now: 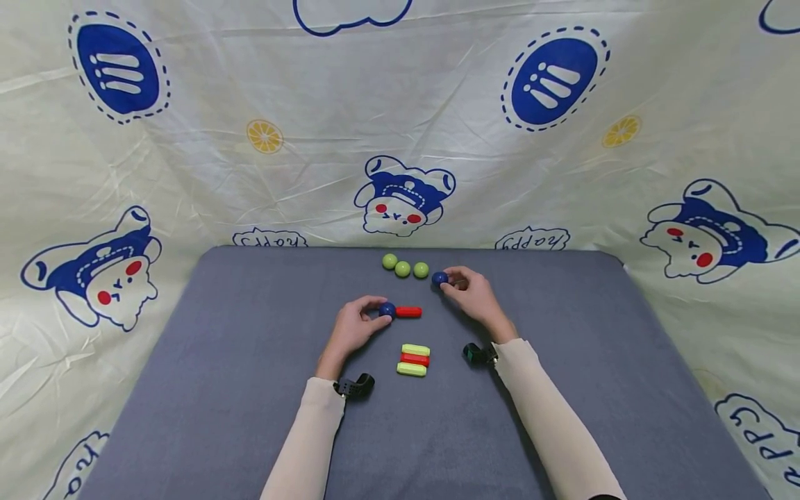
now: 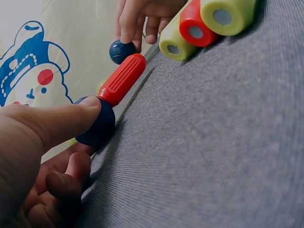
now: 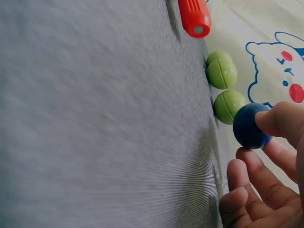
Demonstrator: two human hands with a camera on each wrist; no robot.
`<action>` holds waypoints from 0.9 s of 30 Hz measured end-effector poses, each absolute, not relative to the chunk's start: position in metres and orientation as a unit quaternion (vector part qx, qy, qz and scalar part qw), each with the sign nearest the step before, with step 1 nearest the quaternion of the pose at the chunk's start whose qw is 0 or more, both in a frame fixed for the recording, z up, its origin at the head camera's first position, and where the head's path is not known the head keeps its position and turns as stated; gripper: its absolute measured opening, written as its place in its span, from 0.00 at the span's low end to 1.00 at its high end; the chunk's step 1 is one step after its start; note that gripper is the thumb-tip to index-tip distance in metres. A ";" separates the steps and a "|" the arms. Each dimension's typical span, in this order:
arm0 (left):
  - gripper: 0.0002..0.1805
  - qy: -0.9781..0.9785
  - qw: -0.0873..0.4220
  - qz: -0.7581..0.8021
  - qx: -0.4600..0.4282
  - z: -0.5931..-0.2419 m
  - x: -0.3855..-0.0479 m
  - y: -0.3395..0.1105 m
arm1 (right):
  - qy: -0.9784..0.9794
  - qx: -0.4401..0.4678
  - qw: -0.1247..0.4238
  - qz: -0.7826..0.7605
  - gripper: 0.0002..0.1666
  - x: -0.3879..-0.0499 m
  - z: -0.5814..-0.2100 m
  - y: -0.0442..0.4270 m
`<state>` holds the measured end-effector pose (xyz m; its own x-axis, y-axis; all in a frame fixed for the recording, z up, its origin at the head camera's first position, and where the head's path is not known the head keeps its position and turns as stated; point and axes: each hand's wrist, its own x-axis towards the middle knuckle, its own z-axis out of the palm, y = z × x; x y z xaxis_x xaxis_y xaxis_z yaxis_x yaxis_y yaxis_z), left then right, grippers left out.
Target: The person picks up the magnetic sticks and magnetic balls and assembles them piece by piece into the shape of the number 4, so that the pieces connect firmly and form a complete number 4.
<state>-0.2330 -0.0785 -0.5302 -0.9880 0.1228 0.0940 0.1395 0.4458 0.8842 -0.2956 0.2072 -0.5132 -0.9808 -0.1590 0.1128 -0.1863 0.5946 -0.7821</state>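
My left hand (image 1: 355, 328) pinches a dark blue ball (image 1: 387, 310) between thumb and fingers. A red ribbed rod (image 1: 409, 312) extends rightward from that ball, its near end against it. Farther back and to the right, my right hand (image 1: 473, 294) pinches another dark blue ball (image 1: 440, 278); in the right wrist view this ball (image 3: 251, 126) sits between thumb and fingertips. Grey discs show in the rod ends, as on the red rod (image 3: 195, 21) in the right wrist view. Just left of the right hand's ball lie three green balls (image 1: 403, 269) near the table's far edge.
Two yellow-green rods (image 1: 412, 370) with a red rod (image 1: 414, 360) between them lie side by side, between the forearms. All rests on a grey cloth-covered table (image 1: 262, 430). A printed curtain (image 1: 325, 104) hangs behind the far edge.
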 end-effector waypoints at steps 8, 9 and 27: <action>0.20 -0.851 0.006 -0.520 -0.077 -0.530 -0.234 -0.078 | -0.894 0.105 0.007 0.436 0.20 -0.274 -0.517 0.208; 0.20 -0.851 0.006 -0.519 -0.076 -0.530 -0.234 -0.078 | -0.895 0.106 0.005 0.434 0.20 -0.272 -0.517 0.207; 0.20 -0.852 0.003 -0.519 -0.069 -0.531 -0.233 -0.078 | -0.889 0.106 -0.023 0.444 0.20 -0.248 -0.515 0.203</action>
